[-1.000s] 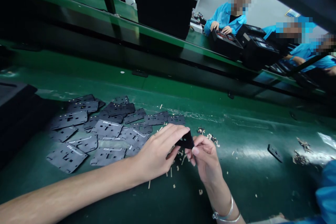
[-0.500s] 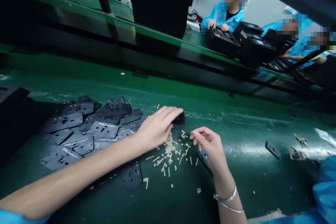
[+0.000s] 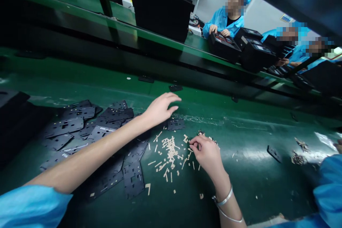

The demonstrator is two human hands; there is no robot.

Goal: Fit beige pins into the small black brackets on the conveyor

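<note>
Hovering spread above black perforated sheets [image 3: 114, 114], the left hand [image 3: 159, 109] was well apart from the right hand [image 3: 205, 154], pinched closed among beige scraps [image 3: 171, 153] on the green surface [image 3: 240, 139].

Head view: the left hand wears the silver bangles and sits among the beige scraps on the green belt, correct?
Not quite: the head view shows the silver bangles on the right hand, not the left hand. The right hand does sit among the beige scraps on the green belt.

Left hand [image 3: 159, 109] open, black plate [image 3: 175, 125] let go
</note>
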